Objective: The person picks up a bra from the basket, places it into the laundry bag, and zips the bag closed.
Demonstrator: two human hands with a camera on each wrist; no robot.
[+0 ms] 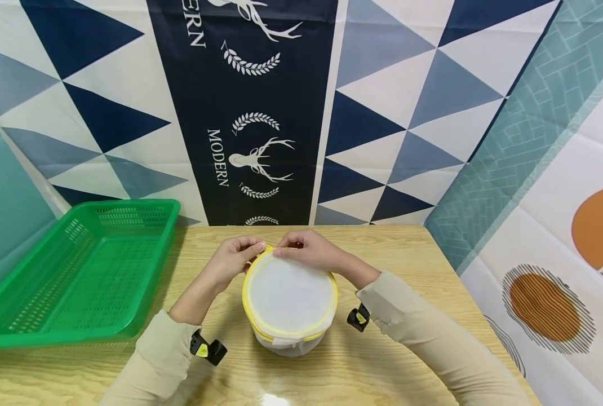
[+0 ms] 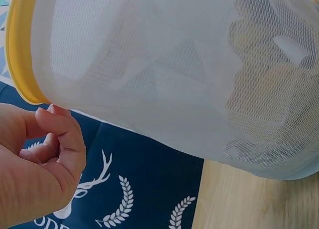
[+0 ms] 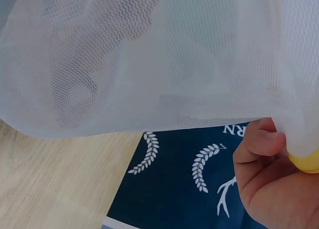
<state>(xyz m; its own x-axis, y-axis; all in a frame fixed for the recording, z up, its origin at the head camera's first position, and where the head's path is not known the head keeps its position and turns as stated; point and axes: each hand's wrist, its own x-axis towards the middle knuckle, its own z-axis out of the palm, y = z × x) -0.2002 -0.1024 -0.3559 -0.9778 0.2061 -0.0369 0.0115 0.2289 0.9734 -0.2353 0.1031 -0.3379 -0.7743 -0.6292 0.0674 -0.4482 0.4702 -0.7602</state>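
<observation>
A round white mesh laundry bag (image 1: 291,293) with yellow trim (image 1: 247,301) stands upright on the table, its lid lying over the top. At the far left of the rim, my left hand (image 1: 233,260) pinches the yellow edge between thumb and fingertips. Just beside it, my right hand (image 1: 314,251) grips the rim, thumb on top of the lid. The left wrist view shows the bag's mesh side (image 2: 149,64), with pale yellowish shapes faintly visible through its lower part. From the right wrist, the curled fingers (image 3: 259,142) appear against the white fabric. Whatever the left fingertips pinch exactly is too small to tell.
A green plastic basket (image 1: 146,282) sits on the left of the wooden table (image 1: 393,361). Patterned cloth (image 1: 261,186) hangs behind the table, and more printed cloth (image 1: 535,225) covers the right side.
</observation>
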